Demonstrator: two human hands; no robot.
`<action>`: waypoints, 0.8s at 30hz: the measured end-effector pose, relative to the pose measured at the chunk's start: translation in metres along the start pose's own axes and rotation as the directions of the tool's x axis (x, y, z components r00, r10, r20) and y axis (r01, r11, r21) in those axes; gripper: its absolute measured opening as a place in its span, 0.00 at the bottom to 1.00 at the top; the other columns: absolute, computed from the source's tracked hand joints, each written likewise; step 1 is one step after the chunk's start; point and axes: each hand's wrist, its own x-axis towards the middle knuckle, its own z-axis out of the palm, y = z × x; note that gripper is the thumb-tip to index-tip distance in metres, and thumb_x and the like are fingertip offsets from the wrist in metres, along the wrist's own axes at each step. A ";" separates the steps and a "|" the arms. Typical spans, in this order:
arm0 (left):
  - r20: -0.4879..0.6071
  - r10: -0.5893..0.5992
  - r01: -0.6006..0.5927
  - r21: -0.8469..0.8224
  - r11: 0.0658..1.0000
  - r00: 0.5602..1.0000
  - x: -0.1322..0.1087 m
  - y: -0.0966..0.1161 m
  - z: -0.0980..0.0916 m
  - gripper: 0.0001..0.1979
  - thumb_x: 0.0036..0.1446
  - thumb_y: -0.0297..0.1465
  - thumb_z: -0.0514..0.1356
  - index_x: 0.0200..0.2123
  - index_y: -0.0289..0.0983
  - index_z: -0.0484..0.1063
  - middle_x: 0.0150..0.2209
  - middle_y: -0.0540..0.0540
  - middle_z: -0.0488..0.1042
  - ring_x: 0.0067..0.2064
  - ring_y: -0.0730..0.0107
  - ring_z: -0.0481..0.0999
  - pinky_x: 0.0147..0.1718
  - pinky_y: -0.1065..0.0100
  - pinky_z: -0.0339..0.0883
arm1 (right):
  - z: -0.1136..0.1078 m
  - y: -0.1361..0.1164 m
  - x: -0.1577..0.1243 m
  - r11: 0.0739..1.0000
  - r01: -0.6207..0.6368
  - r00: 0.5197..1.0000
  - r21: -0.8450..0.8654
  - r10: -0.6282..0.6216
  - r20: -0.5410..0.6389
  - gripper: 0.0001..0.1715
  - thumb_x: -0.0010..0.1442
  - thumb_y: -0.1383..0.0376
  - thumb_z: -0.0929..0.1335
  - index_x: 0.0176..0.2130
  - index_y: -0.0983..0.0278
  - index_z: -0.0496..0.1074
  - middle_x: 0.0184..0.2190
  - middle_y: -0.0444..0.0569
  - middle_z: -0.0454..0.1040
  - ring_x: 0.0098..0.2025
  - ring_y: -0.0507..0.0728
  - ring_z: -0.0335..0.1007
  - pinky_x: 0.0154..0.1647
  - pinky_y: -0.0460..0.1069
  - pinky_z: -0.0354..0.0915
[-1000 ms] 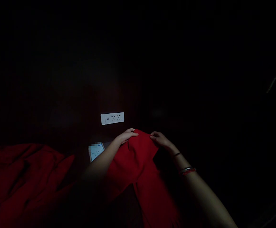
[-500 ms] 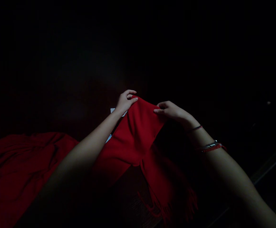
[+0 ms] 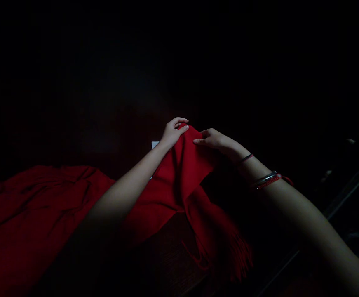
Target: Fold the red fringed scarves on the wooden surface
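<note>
A red fringed scarf (image 3: 194, 165) is held up by its top edge between my two hands, and its fringed end hangs down at the lower right. My left hand (image 3: 173, 133) pinches the edge between thumb and fingers. A short way to the right, my right hand (image 3: 213, 139) grips the same edge, thumb in front and fingers partly behind the cloth. The fabric between them sags in soft folds. More red cloth (image 3: 43, 206) lies rumpled at the left; my left forearm hides where it meets the held part.
A small white piece (image 3: 155, 144), perhaps paper or a label, shows behind my left wrist. Under the scarf is a dark wooden surface (image 3: 173, 251). A dark straight edge (image 3: 349, 198) runs diagonally at the right. The surroundings are very dark.
My hands have come closer together, the left shifting right and the right shifting slightly left. The scarf's edge between them has slackened and folded. Less of the white piece shows.
</note>
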 end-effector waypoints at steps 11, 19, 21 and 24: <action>0.276 -0.311 0.378 -0.237 0.895 0.909 -0.034 -0.007 -0.013 0.26 0.35 0.34 0.68 0.40 0.30 0.68 0.39 0.40 0.74 0.40 0.61 0.73 0.44 0.58 0.64 | -0.022 -0.019 -0.011 0.614 0.104 0.965 -0.783 -0.252 -0.070 0.25 0.62 0.53 0.54 0.46 0.67 0.63 0.36 0.58 0.73 0.37 0.59 0.69 0.34 0.48 0.58; 0.199 -0.106 0.140 -0.165 0.976 0.974 -0.017 0.009 -0.006 0.19 0.45 0.32 0.62 0.41 0.30 0.68 0.42 0.41 0.74 0.43 0.63 0.72 0.46 0.61 0.64 | -0.041 -0.022 -0.009 0.779 0.094 0.981 -0.620 -0.180 -0.077 0.23 0.61 0.53 0.58 0.43 0.69 0.66 0.37 0.55 0.72 0.35 0.54 0.68 0.34 0.46 0.58; 0.215 -0.070 0.095 -0.109 0.989 0.974 -0.018 0.009 -0.007 0.19 0.46 0.32 0.62 0.41 0.29 0.67 0.42 0.41 0.73 0.44 0.62 0.72 0.46 0.60 0.63 | -0.042 -0.024 -0.004 0.830 0.130 0.986 -0.543 -0.164 -0.014 0.22 0.60 0.53 0.60 0.42 0.68 0.68 0.37 0.52 0.72 0.34 0.52 0.67 0.34 0.45 0.59; 0.201 -0.084 0.106 -0.099 0.989 0.976 -0.025 0.005 -0.010 0.21 0.46 0.33 0.61 0.44 0.30 0.66 0.44 0.41 0.72 0.45 0.61 0.71 0.46 0.60 0.63 | -0.038 -0.028 0.002 0.837 0.154 0.984 -0.525 -0.180 0.000 0.20 0.59 0.55 0.61 0.40 0.69 0.69 0.35 0.51 0.72 0.33 0.52 0.66 0.34 0.46 0.59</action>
